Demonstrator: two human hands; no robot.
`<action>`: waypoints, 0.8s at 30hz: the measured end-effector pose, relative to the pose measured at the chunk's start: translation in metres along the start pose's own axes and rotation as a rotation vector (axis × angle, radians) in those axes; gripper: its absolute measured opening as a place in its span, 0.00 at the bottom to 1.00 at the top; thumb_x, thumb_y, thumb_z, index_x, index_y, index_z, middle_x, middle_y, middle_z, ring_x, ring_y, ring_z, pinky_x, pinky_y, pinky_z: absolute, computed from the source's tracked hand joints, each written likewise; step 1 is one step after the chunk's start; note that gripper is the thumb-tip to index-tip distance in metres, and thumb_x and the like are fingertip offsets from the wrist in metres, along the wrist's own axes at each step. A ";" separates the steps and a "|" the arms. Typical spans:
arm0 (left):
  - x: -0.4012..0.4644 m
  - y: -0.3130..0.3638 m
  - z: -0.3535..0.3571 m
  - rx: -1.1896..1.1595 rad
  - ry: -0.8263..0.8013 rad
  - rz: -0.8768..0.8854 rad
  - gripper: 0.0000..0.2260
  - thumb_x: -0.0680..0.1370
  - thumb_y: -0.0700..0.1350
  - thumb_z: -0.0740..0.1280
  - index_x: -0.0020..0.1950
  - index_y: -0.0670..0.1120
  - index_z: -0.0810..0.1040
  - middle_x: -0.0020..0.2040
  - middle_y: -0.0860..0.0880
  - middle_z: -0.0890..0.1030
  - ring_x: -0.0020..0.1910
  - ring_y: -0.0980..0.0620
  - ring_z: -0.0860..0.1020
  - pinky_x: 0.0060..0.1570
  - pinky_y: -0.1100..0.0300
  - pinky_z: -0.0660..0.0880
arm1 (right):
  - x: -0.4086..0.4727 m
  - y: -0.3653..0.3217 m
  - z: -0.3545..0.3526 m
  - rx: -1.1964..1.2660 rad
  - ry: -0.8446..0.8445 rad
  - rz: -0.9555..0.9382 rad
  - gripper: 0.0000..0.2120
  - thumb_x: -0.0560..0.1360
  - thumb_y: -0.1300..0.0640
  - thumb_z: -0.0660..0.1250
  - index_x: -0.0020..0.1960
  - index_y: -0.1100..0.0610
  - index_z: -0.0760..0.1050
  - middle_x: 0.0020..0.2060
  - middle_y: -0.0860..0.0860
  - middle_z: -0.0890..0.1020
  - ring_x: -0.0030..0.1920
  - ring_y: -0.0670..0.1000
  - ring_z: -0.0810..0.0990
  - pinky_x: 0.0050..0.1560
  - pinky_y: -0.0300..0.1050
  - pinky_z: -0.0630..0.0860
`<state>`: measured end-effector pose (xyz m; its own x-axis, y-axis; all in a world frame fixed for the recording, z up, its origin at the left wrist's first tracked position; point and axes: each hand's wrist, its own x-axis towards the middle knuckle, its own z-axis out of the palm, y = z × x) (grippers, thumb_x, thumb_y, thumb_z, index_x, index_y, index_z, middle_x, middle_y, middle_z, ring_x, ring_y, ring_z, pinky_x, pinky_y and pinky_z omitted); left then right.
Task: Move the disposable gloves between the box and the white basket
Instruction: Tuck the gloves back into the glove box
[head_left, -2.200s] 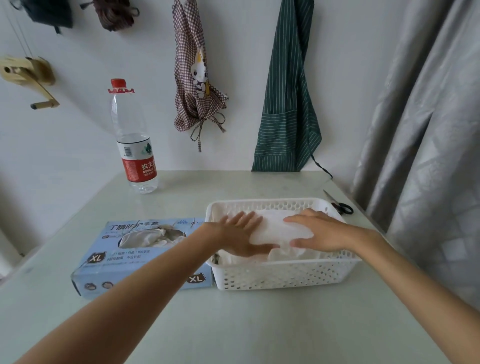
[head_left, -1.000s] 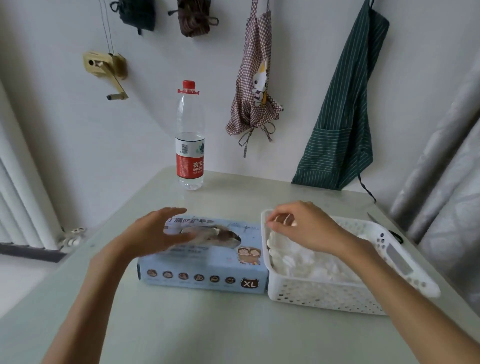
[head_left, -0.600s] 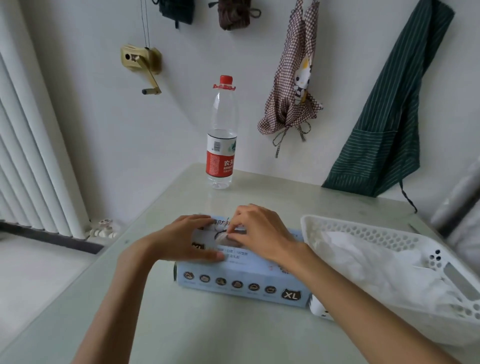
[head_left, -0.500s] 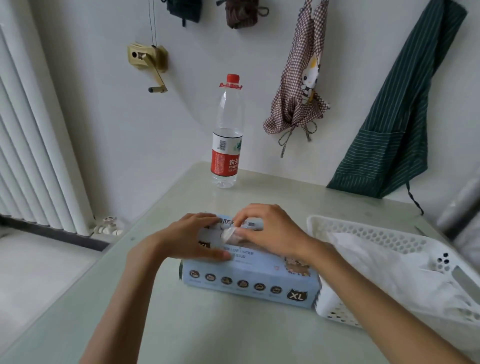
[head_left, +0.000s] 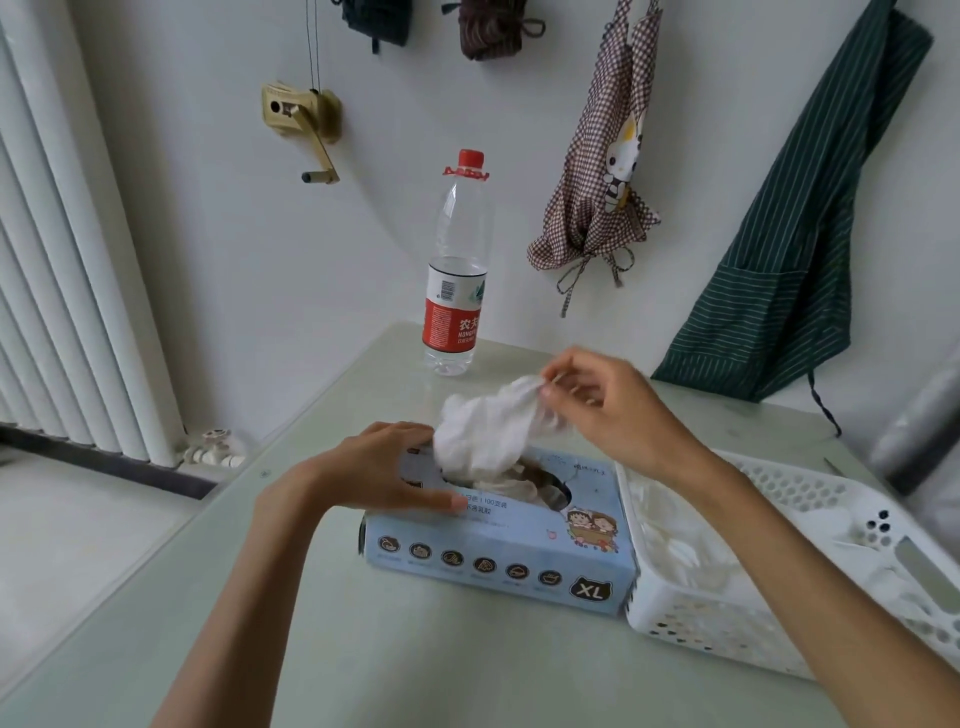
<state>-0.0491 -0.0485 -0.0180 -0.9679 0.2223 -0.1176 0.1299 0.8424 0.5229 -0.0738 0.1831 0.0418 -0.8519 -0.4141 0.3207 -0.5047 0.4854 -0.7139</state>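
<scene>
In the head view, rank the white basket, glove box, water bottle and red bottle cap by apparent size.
1. white basket
2. glove box
3. water bottle, though farther away, so unsure against the box
4. red bottle cap

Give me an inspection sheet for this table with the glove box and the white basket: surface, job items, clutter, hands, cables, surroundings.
Surface: pale green table, bare in front.
Job's things: blue glove box lies flat beside the white basket; a white glove is partly drawn out of the box opening; more gloves lie in the basket.
Clutter: water bottle upright at the table's far edge.
Grips: left hand rests on the box top; right hand pinches the glove above the box.
Cables: a thin cord hangs to a wall-mounted crank.
Surroundings: checked apron and green striped apron hang on the wall; radiator at left.
</scene>
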 end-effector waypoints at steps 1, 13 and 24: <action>-0.001 0.002 0.000 -0.034 0.014 0.002 0.36 0.64 0.71 0.66 0.68 0.55 0.69 0.63 0.57 0.73 0.62 0.53 0.72 0.59 0.59 0.70 | -0.003 0.000 0.001 -0.012 -0.071 0.024 0.02 0.76 0.60 0.67 0.49 0.55 0.77 0.40 0.50 0.83 0.40 0.48 0.83 0.45 0.38 0.79; 0.008 0.011 -0.002 -0.337 0.286 0.249 0.07 0.72 0.43 0.73 0.48 0.49 0.82 0.45 0.56 0.83 0.44 0.60 0.81 0.55 0.59 0.77 | -0.015 0.007 0.006 -0.232 -0.359 0.274 0.50 0.65 0.37 0.73 0.76 0.40 0.45 0.59 0.45 0.73 0.59 0.47 0.75 0.60 0.43 0.72; 0.001 0.007 -0.003 -0.135 0.055 0.216 0.25 0.70 0.64 0.67 0.65 0.63 0.67 0.68 0.60 0.66 0.67 0.57 0.62 0.68 0.54 0.62 | -0.020 0.012 -0.006 -0.335 -0.284 0.020 0.11 0.67 0.52 0.77 0.38 0.46 0.74 0.54 0.39 0.78 0.57 0.39 0.73 0.56 0.29 0.64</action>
<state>-0.0496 -0.0441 -0.0123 -0.9316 0.3596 0.0528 0.3082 0.7048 0.6390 -0.0635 0.2014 0.0304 -0.8133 -0.5745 0.0918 -0.5459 0.6991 -0.4618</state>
